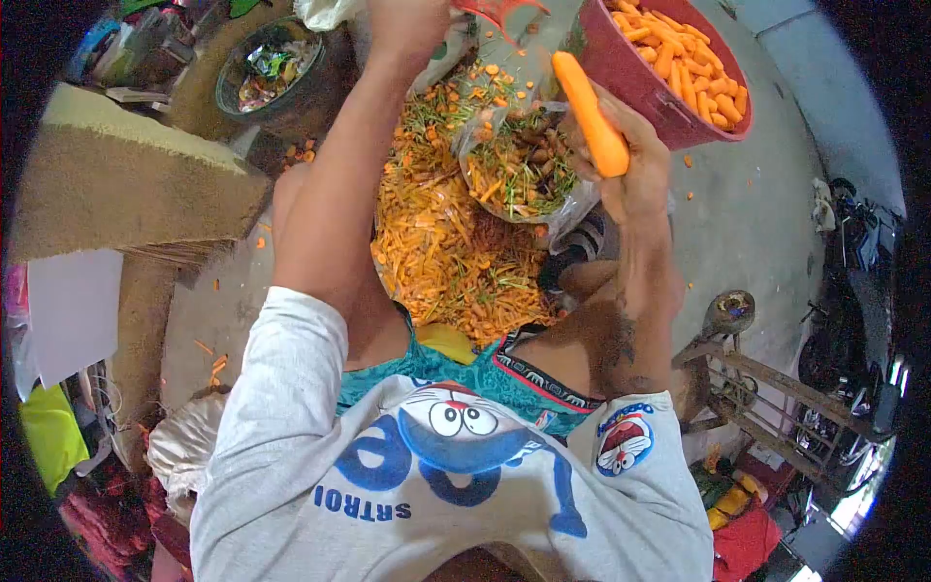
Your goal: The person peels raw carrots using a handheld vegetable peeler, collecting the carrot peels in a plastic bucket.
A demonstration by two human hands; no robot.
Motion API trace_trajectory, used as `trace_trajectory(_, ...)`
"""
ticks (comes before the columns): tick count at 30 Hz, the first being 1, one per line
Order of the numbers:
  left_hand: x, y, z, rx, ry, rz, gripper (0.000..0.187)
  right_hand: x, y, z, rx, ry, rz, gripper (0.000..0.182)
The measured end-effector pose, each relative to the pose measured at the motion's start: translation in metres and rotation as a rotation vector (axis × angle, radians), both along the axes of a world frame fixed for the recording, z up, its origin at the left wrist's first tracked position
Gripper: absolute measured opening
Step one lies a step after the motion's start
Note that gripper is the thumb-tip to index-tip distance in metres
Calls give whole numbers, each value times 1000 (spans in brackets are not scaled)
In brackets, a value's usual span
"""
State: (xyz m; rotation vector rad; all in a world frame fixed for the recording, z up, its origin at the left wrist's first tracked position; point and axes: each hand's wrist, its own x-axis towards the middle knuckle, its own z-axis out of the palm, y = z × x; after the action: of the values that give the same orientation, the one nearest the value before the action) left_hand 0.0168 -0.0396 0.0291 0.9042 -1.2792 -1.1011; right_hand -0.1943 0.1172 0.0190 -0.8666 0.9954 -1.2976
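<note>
A peeled carrot (pixel 590 112) is gripped in my right hand (pixel 635 160), its long body slanting up and to the left. My left hand (pixel 412 24) reaches to the top edge of the view, where its fingers are cut off. Close beside it is a red plastic thing (pixel 502 14), only partly in view. Below my hands, a clear plastic bag (pixel 572 209) holds unpeeled carrots and green stalks. Orange peelings (pixel 436 252) lie in a thick heap between my legs.
A red tub (pixel 669 107) full of peeled carrots stands at the upper right. At the upper left is a dark bin (pixel 228 82) with wrappers in it. A pale block (pixel 136 175) sits to the left, a metal rack (pixel 776 388) to the right. Carrot bits dot the floor.
</note>
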Motion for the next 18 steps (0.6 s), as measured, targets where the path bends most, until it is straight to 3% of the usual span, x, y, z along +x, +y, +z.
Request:
trace_trajectory(1, 1, -5, 5, 133, 91, 48, 16, -2, 0, -1, 22, -89, -2, 48)
trace_trajectory(2, -7, -3, -1, 0, 136, 26, 18, -5, -1, 1, 41, -175, -1, 45)
trace_trajectory(3, -27, 0, -10, -437, 215, 222, 19, -3, -3, 4, 33, -171, -6, 45)
trace_trajectory(4, -36, 19, -22, -108, 230, -146, 20, 3, -2, 6, 78, -155, -152, 43)
trace_trajectory(5, -37, 38, -14, -106, 230, -147, 20, 6, -2, 6, 125, -137, -293, 41)
trace_trajectory(7, -36, 63, 6, -211, -26, -428, 21, -10, -3, -6, 77, -209, -178, 41)
trace_trajectory(9, -25, 23, -14, -188, -26, -379, 20, -17, -1, -11, 41, -286, -66, 41)
trace_trajectory(11, -14, -4, -10, -158, 211, -113, 17, -19, -3, -1, 15, -377, 173, 39)
trace_trajectory(12, -19, 11, -3, -162, 177, -17, 16, -17, -2, -3, 25, -289, 32, 39)
trace_trajectory(13, -27, 33, 2, -167, 178, -19, 16, -5, -1, 7, 20, -288, 31, 39)
trace_trajectory(15, -40, 71, 7, -181, 128, -345, 17, 22, 0, 30, 129, -159, -377, 45)
trace_trajectory(18, -33, 64, 9, -97, -38, -395, 17, 8, -1, 12, 79, -182, -278, 44)
